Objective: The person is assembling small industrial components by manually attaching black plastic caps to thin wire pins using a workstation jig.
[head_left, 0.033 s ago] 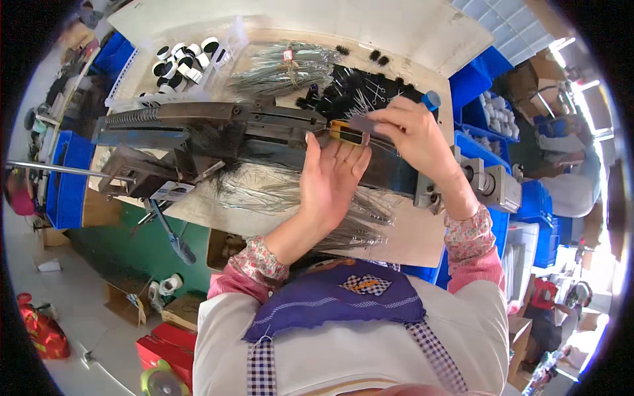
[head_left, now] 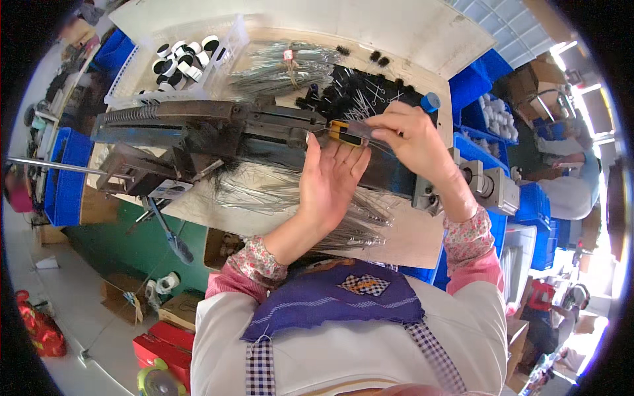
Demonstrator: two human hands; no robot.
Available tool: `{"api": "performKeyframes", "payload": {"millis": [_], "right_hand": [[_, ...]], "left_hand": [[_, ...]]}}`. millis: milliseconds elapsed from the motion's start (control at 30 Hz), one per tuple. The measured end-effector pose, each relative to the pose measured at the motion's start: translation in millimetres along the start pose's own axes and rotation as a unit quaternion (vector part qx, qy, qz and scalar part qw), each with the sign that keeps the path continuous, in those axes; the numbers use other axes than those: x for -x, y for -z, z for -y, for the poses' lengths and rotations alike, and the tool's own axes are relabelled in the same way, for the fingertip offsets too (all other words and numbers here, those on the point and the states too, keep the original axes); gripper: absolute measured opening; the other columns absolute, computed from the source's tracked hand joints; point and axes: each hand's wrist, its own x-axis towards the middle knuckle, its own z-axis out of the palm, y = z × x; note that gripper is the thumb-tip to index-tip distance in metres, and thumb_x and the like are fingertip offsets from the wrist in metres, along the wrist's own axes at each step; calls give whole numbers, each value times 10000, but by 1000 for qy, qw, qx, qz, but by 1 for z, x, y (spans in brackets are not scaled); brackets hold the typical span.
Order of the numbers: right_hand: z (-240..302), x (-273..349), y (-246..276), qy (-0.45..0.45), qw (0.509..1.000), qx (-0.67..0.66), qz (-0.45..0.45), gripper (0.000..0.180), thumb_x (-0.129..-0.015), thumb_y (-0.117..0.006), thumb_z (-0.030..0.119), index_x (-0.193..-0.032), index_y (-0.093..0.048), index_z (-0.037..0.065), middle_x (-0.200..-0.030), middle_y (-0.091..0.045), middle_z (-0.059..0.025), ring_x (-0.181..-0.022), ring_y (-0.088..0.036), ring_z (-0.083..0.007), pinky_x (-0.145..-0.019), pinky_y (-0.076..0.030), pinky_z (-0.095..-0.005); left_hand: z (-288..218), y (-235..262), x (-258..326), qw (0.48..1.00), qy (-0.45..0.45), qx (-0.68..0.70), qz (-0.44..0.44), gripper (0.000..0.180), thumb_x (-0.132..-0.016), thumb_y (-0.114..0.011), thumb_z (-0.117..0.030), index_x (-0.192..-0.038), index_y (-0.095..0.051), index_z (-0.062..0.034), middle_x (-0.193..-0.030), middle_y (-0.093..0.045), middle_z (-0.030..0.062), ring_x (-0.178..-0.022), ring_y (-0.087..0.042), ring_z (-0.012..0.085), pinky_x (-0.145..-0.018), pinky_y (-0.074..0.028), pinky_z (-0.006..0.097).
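A long dark metal machine (head_left: pixel 218 122) lies across the bench. A small yellow-edged part (head_left: pixel 338 127) sits at its right-hand working end. My left hand (head_left: pixel 330 178) is palm up just below that part, its fingers stretched out and their tips partly hidden by it. From the right, my right hand (head_left: pixel 416 138) pinches a small flat grey-purple piece (head_left: pixel 360 129) against the yellow-edged part. Beyond the hands lie several black bristle brushes with twisted wire stems (head_left: pixel 360 99). Loose thin wires (head_left: pixel 264 191) are spread on the near side, partly under my left forearm.
A clear plastic basket (head_left: pixel 122 92) of black-and-white rolls stands at the far left. Behind the machine lies a wire bundle (head_left: pixel 284 66). A blue round cap (head_left: pixel 430 102) is beyond my right hand. Blue bins (head_left: pixel 489 148) line the right side; a metal rod (head_left: pixel 53 166) sticks out left.
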Motion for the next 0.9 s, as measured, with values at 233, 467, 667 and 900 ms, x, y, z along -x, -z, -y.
{"api": "performKeyframes", "payload": {"millis": [233, 467, 667, 900], "right_hand": [[8, -13, -14, 89, 990, 106, -17, 143, -761, -646, 79, -889, -705, 105, -763, -579, -33, -759, -583, -217, -745, -402, -349], [3, 2, -10, 130, 977, 156, -73, 220, -700, -596, 37, -876, -703, 114, -732, -558, -24, -731, -576, -204, -734, -397, -341], [16, 9, -25, 192, 962, 173, -91, 260, -700, -602, 87, -934, -686, 165, -749, -542, -21, -772, -578, -203, -705, -407, -359], [23, -3, 8, 20, 994, 44, -101, 142, -827, -605, 154, -958, -643, 110, -855, -631, -94, -806, -623, -318, -679, -508, -385]], "left_hand": [[0, 8, -4, 999, -23, -38, 28, 647, -964, -346, -551, -1282, -403, 10, -1301, -469, 114, -1250, -419, 225, -1117, -278, 381], [0, 3, -5, 998, -13, -42, 40, 619, -967, -340, -544, -1219, -450, 10, -1245, -513, 115, -1229, -445, 234, -1111, -287, 391], [-4, 13, -5, 996, 30, 8, 84, 610, -963, -349, -545, -1152, -483, 20, -1212, -533, 129, -1205, -469, 248, -1099, -303, 397], [-9, 4, 0, 999, -22, -17, 16, 678, -970, -319, -526, -1209, -421, 100, -1290, -466, 239, -1270, -413, 336, -1123, -275, 446]]}}
